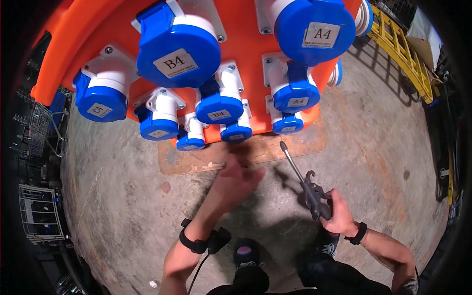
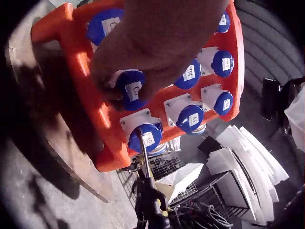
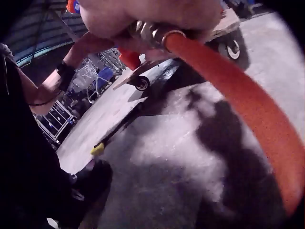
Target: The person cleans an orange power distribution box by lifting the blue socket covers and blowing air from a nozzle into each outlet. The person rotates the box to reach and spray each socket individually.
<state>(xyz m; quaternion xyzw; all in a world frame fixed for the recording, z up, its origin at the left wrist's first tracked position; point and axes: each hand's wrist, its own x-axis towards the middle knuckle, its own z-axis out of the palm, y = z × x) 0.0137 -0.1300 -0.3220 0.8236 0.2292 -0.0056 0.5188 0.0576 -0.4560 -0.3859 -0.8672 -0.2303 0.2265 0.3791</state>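
Note:
My left hand (image 1: pixel 238 179) reaches up under the lowest row of sockets and looks blurred in the head view. In the left wrist view its fingers and thumb lie on either side of a blue socket cap (image 2: pixel 133 90) with a white label. My right hand (image 1: pixel 340 214) grips a black air blow gun (image 1: pixel 313 199) with a long metal nozzle pointing up toward the sockets. An orange hose (image 3: pixel 228 81) runs from a metal fitting (image 3: pixel 151 32) at the right hand. The sockets are mounted on an orange housing (image 1: pixel 59 54).
Several other blue-capped sockets (image 1: pixel 179 56) project from the housing, over a wooden board (image 1: pixel 290 147) with caster wheels (image 3: pixel 142 83). A yellow ladder-like frame (image 1: pixel 400 51) lies at the right. Wire racks (image 1: pixel 39 211) line the left side. The floor (image 1: pixel 373 162) is concrete.

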